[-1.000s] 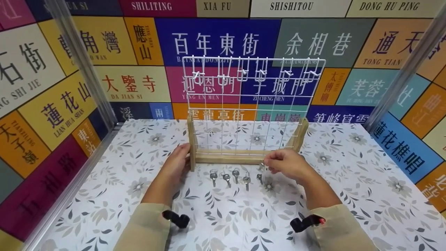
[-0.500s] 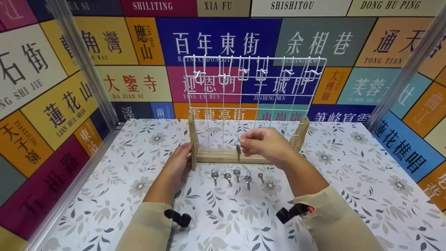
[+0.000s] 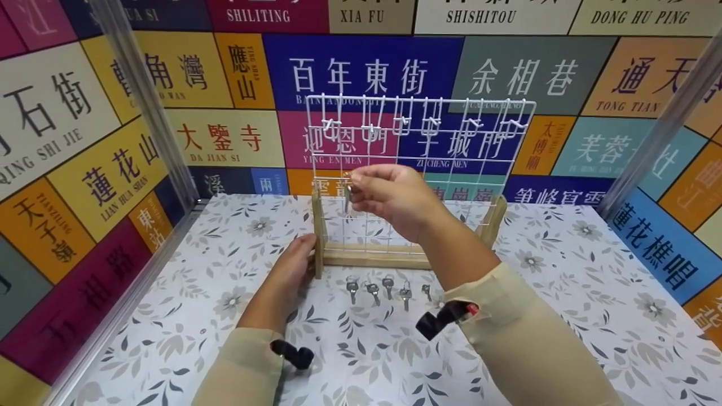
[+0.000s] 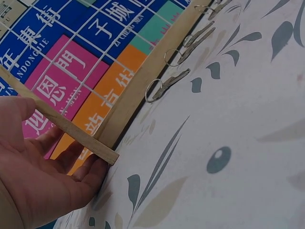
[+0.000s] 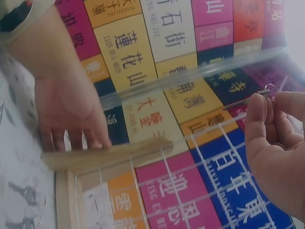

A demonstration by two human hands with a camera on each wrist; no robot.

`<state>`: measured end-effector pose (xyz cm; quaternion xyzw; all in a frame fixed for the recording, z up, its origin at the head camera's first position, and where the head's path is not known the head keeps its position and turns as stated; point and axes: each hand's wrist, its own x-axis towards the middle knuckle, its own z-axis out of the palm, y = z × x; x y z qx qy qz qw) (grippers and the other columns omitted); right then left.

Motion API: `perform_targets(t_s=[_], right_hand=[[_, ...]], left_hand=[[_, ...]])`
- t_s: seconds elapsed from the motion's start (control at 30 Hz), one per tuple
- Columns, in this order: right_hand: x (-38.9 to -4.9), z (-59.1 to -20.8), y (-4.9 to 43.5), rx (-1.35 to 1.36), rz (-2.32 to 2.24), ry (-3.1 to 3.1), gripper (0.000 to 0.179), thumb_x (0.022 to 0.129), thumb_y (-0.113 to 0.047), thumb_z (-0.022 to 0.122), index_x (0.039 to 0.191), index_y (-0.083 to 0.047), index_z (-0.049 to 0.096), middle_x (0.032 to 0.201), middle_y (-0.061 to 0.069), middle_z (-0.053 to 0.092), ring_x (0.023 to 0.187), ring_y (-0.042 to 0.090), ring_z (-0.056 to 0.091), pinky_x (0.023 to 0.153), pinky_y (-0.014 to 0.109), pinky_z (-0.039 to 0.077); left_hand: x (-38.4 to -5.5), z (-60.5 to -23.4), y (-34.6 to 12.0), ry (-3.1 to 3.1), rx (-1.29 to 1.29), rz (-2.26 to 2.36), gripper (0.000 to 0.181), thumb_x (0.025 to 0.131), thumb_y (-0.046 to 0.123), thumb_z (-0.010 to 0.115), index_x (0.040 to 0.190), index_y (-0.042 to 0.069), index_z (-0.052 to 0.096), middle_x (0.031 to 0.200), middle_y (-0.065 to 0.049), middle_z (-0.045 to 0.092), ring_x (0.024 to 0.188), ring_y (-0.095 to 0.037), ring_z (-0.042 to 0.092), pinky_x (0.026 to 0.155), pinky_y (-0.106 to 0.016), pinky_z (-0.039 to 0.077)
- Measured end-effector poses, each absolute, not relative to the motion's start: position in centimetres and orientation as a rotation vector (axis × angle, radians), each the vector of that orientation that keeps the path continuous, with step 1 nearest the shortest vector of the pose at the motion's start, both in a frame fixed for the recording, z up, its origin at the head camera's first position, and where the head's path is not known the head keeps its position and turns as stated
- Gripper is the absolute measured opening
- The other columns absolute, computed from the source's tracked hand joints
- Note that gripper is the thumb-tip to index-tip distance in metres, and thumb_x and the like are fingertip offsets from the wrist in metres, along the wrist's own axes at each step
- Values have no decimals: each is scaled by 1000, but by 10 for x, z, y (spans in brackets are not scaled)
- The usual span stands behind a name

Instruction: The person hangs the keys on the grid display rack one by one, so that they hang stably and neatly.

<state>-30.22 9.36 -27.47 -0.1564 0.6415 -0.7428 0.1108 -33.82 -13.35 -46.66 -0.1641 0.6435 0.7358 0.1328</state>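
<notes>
My right hand (image 3: 395, 194) pinches a small metal key (image 3: 347, 200) at its ring, in front of the left part of a white wire grid rack (image 3: 417, 159). In the right wrist view the key (image 5: 237, 104) sticks out from between thumb and fingers, its ring (image 5: 272, 88) just above the fingertips. My left hand (image 3: 289, 272) holds the rack's left wooden post (image 3: 318, 242) near the table. The left wrist view has the thumb and fingers on either side of that post (image 4: 78, 135). White hooks (image 3: 370, 132) hang in a row along the top of the grid, above the held key.
Several more keys with rings (image 3: 373, 288) lie in a loose row on the flower-patterned table (image 3: 361, 349), before the rack's wooden crossbar (image 3: 378, 259). The right wooden post (image 3: 492, 223) stands opposite. Behind rises a wall of coloured sign panels (image 3: 361, 65).
My right hand has lifted the key from the right end of the row, moving up and left to the grid's left part. My left hand stays on the post.
</notes>
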Motion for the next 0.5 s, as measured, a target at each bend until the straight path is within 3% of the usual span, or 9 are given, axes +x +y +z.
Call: perform_targets(t_s=[0.27, 0.5], right_hand=[[-303, -252, 60, -420, -2396, 1637, 15, 104, -11, 70, 114, 0, 72, 98, 10, 72, 87, 20, 70, 86, 29, 65], [-306, -247, 45, -342, -2544, 1527, 16, 104, -11, 71, 116, -2, 74, 102, 13, 73, 88, 20, 71, 85, 27, 65]], left_hand=[[-337, -469, -133, 1847, -444, 2194, 42, 107, 58, 57, 144, 37, 60, 161, 1, 54, 155, -24, 45, 131, -45, 33], [-338, -468, -133, 1851, -444, 2178, 39, 106, 58, 58, 140, 39, 61, 163, 3, 52, 159, -25, 42, 134, -47, 29]])
